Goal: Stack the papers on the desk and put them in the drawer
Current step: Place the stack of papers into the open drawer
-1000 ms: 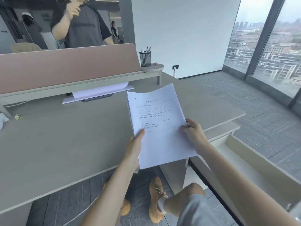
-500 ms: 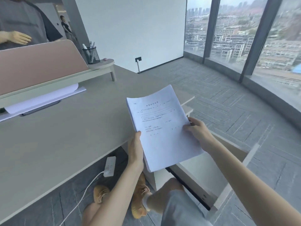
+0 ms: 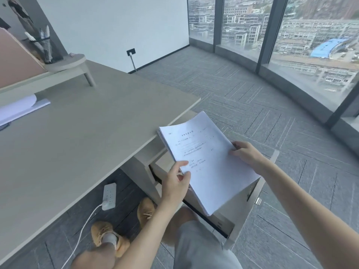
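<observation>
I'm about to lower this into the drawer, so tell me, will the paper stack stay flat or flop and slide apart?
The paper stack will probably flop: its far edge already bows. Loose sheets fan at the near corner, so they may slip. The left hand and right hand on opposite sides should steady it.

White papers (image 3: 209, 162), grey desk (image 3: 77, 136)

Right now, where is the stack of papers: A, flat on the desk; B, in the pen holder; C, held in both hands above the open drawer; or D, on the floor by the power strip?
C: the left hand and right hand hold the stack of papers in the air over the open drawer.
</observation>
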The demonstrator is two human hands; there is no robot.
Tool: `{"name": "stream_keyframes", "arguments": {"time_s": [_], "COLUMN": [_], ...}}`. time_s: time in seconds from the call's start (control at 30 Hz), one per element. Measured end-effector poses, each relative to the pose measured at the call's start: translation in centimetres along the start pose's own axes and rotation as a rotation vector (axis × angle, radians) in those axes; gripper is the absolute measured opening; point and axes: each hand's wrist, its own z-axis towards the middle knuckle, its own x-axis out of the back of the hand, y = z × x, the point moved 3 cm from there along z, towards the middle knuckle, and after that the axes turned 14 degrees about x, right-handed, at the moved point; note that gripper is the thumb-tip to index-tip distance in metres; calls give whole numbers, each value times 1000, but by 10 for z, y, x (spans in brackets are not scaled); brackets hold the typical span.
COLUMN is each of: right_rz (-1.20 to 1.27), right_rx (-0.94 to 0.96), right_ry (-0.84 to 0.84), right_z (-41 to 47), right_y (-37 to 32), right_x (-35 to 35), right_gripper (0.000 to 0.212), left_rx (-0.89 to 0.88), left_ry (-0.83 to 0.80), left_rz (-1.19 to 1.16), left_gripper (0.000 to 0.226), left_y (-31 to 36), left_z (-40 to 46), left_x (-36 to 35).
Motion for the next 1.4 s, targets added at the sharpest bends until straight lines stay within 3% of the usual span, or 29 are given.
{"name": "stream_keyframes", "arguments": {"time_s": [0.07,0.17,0.3,0.43,0.53,0.67,0.83,1.0,1.13,1.4], "right_rz": [-63,-211,-482,-556,-633,-715,-817,-868,-849,-854], "right_rx": [-16,-13,34,38,41,28,-14,-86,-82,30], "right_ry": [-11,-63,-118,-138,-189,-249,-263,-320,-344,-264], "right_z": [3,13,31,47,55,62,63,62,57,31], "right_y": [10,20,27,41,53,67,74,80,75,46], "right_x": [1,-6,-18,-24,-26,-28,-31,-38,-42,-40], "right_gripper": [12,14,31,39,45,50,47,27,46,61], "left_rx": [-20,-21,-42,-24,1,-11,-33,-72,-46,-65], "left_ry": [-39,-155,-250,-359,-446,-495,-556,-547,-562,-463], "left_rz": [88,246,517,701,835,942,1045,1225,1324,1259], "left_gripper": [21,28,35,41,32,52,46,44,48,44], "left_y": [-1,-3,-9,-16,-19,-24,-32,-25,-21,-4], "left_z": [4,16,36,53,63,74,80,77,72,72], "left_x": [-8,-21,-37,-53,-63,-73,-77,-81,-81,-58]}}
